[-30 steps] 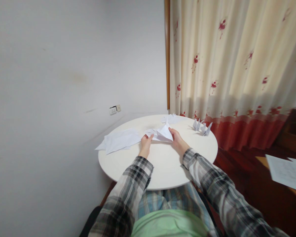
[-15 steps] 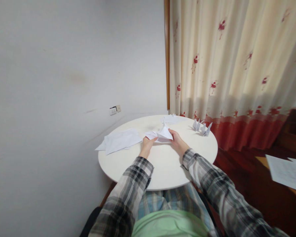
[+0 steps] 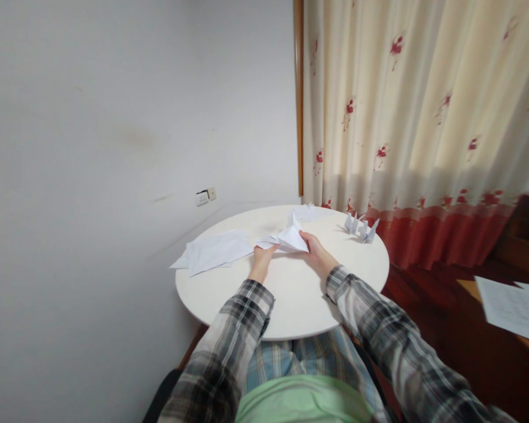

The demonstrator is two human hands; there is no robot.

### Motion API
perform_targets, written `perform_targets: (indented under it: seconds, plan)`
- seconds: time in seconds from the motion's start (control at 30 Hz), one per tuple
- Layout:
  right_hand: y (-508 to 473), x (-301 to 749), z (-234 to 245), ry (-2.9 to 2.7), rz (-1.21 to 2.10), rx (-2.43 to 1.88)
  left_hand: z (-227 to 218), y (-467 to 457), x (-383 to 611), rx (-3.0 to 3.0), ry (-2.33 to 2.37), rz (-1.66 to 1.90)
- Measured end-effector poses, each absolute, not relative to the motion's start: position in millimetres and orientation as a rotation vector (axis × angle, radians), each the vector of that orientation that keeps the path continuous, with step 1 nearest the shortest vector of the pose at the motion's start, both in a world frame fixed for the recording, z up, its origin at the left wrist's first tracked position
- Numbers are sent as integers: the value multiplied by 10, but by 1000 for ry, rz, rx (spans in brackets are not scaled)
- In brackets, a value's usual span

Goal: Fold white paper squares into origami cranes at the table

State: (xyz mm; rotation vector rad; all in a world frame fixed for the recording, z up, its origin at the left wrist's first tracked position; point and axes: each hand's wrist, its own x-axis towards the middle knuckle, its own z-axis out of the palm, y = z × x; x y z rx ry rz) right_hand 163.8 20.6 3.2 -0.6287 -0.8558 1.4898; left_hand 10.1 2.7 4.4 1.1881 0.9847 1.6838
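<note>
Between my two hands is a partly folded sheet of white paper (image 3: 291,238), with one pointed flap standing up at its far side. My left hand (image 3: 263,258) is closed on its left edge, the thumb lying on top. At the right end, my right hand (image 3: 316,249) pinches the paper with thumb and fingers. Some fingertips of both hands are hidden under or behind the sheet. It is held over the middle of a round white table (image 3: 300,299).
Loose white sheets (image 3: 220,252) lie at the table's left, overhanging its edge. More paper (image 3: 311,212) lies at the far side. Folded paper cranes (image 3: 368,232) stand near the right edge. A wall (image 3: 92,205) is close on the left; printed sheets (image 3: 511,305) rest at the right.
The far flap of the paper has risen and opened a little more, and the left part has flattened slightly. Both hands have kept their grip and shifted only slightly.
</note>
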Motion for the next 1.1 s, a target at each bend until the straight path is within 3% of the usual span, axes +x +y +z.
perform_targets:
  seconds: [0.4,0.6,0.8,1.1]
  plan:
    - [234,1685,8,-884,1230,-817,43,24,106,1122,948,1590]
    - [218,1736,42,-931,540,-1015,41,25,87,1078,1026,1673]
    - [101,1662,51,-1426,25,-1017,32,50,89,1111,972,1682]
    - [36,1596,67,-1840,-53,-900,16,71,102,1170,943,1626]
